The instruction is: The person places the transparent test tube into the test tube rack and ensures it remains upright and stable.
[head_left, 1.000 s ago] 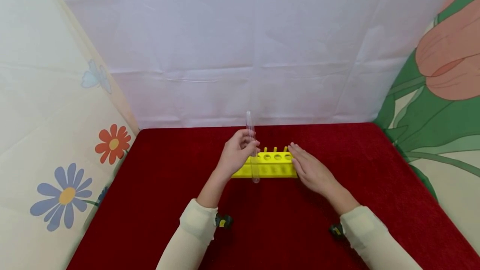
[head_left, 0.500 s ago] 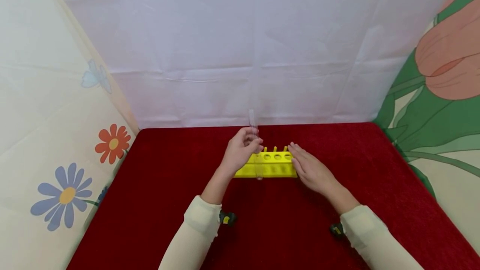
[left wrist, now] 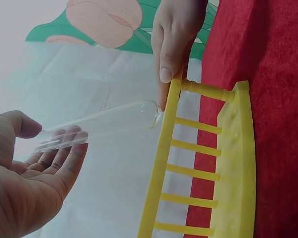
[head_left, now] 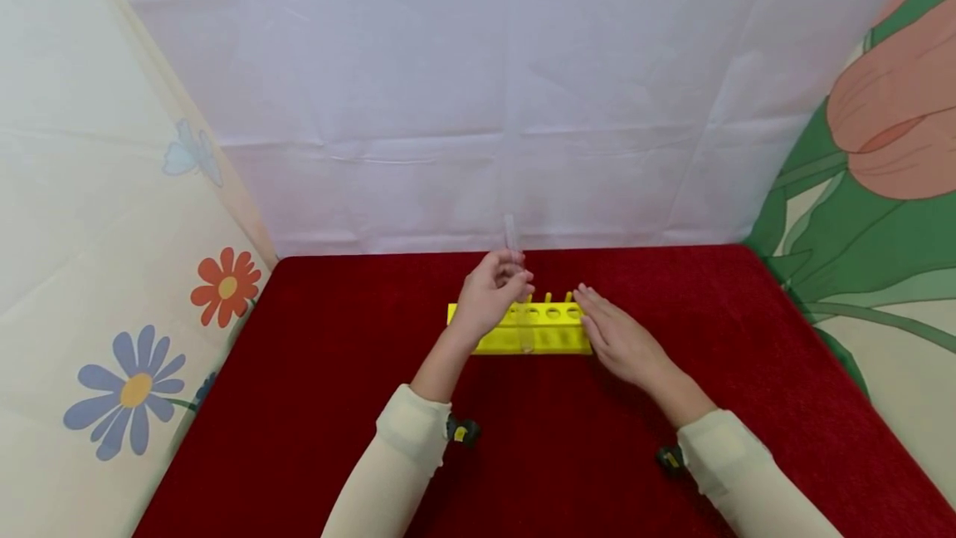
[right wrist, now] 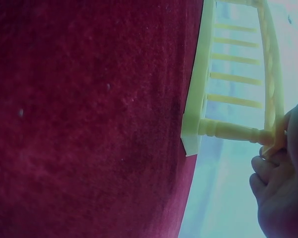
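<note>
My left hand point(head_left: 485, 293) pinches a clear glass test tube point(left wrist: 119, 119) between thumb and fingers. The tube tilts, with its rounded closed end low, near the top plate of a yellow test tube rack point(head_left: 556, 340). In the left wrist view that end appears close to the plate; whether it touches cannot be told. My right hand point(head_left: 623, 340) grips the rack's right end, its thumb on the top plate's end in the left wrist view. In the right wrist view, its fingers point(right wrist: 268, 171) wrap that corner. The rack stands upright, with round holes and several thin pegs behind.
A red cloth point(head_left: 553, 438) covers the table beneath the rack. Behind it hangs a white sheet point(head_left: 403, 106); flower-printed panels point(head_left: 134, 388) stand at both sides. A dark wrist device point(head_left: 465, 432) sits at the left sleeve, and another point(head_left: 670, 459) at the right.
My left hand has moved right and slightly away with the test tube, whose lower end now stands farther along the rack. The right hand and the rack have stayed put.
</note>
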Demonstrator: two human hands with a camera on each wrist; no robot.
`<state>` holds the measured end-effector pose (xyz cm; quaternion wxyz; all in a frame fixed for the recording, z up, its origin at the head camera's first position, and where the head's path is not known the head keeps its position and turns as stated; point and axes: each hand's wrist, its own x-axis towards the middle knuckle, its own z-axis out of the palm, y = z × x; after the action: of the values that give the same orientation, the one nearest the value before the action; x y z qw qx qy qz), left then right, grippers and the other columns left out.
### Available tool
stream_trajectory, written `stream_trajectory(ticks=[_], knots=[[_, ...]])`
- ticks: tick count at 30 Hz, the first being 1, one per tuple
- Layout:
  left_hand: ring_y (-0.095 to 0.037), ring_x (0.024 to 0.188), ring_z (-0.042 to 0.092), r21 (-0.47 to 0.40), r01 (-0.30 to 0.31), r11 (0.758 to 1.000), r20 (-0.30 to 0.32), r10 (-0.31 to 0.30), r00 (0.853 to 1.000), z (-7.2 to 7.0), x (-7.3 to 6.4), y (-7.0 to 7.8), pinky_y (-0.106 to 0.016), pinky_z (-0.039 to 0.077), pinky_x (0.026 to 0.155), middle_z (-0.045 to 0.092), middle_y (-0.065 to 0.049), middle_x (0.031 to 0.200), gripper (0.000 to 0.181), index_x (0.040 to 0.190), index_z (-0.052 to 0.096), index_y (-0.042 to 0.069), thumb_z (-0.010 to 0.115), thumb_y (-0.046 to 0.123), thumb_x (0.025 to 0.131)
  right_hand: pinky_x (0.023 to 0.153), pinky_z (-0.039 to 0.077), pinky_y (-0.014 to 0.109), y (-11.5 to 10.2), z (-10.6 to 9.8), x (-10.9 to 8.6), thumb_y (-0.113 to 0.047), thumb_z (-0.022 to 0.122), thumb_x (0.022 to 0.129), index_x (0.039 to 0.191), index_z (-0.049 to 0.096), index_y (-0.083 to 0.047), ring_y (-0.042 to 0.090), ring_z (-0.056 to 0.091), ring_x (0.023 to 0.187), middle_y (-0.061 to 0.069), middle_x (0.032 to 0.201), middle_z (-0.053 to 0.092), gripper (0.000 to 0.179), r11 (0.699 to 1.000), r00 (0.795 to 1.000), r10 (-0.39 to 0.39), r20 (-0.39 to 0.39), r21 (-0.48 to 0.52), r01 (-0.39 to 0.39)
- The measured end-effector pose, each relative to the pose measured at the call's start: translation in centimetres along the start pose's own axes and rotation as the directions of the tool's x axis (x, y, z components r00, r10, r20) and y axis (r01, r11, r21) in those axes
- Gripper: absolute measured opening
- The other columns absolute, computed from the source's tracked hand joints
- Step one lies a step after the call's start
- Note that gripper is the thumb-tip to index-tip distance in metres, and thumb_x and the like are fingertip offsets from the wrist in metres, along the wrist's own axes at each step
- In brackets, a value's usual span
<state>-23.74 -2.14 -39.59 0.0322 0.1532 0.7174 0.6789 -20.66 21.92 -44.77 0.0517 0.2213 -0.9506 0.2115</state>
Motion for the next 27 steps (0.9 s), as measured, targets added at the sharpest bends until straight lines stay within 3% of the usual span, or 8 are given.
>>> stream_trajectory(ticks=[6, 12, 17, 27], knots=[[-0.021, 0.092, 0.071, 0.011, -0.020, 1.000, 0.008, 0.020, 1.000, 0.3, 0.1, 0.1, -0.035, 0.061, 0.083, 0.069, -0.013, 0.109, 0.029, 0.128, 0.057, 0.003, 0.061, 0.012, 0.101, 0.118, 0.029, 0.057, 0.1, 0.1, 0.0, -0.017, 0.039, 0.110, 0.151, 0.039, 0.005, 0.040, 0.033, 0.147, 0.023, 0.159, 0.036, 0.047, 1.000, 1.000, -0.001, -0.008, -0.008, 0.001], [-0.026, 0.095, 0.072, 0.014, -0.029, 0.999, 0.009, 0.029, 1.000, 0.6, 0.4, -0.1, -0.041, 0.060, 0.086, 0.069, -0.017, 0.110, 0.029, 0.128, 0.057, 0.003, 0.060, 0.012, 0.101, 0.118, 0.030, 0.057, 0.1, 0.2, 0.0, -0.015, 0.040, 0.109, 0.151, 0.040, 0.005, 0.040, 0.034, 0.147, 0.023, 0.158, 0.036, 0.047, 1.000, 1.000, 0.000, -0.013, -0.017, 0.000], [-0.032, 0.099, 0.072, 0.020, -0.025, 0.999, 0.009, 0.025, 1.000, 1.0, 0.5, 0.0, -0.035, 0.061, 0.085, 0.070, -0.014, 0.110, 0.029, 0.129, 0.057, 0.004, 0.060, 0.012, 0.102, 0.118, 0.030, 0.056, 0.2, 0.1, 0.0, -0.015, 0.040, 0.109, 0.150, 0.040, 0.006, 0.040, 0.034, 0.147, 0.024, 0.158, 0.037, 0.046, 1.000, 1.000, -0.004, -0.012, -0.016, 0.003], [-0.020, 0.095, 0.072, 0.018, -0.010, 1.000, -0.006, 0.010, 1.000, 1.8, 0.9, 0.2, -0.036, 0.060, 0.086, 0.070, -0.013, 0.112, 0.029, 0.128, 0.058, 0.006, 0.061, 0.015, 0.101, 0.117, 0.031, 0.057, 0.5, 0.2, 0.0, -0.014, 0.043, 0.108, 0.149, 0.043, 0.007, 0.041, 0.037, 0.145, 0.024, 0.155, 0.040, 0.046, 0.999, 0.999, -0.033, -0.042, -0.028, 0.031]])
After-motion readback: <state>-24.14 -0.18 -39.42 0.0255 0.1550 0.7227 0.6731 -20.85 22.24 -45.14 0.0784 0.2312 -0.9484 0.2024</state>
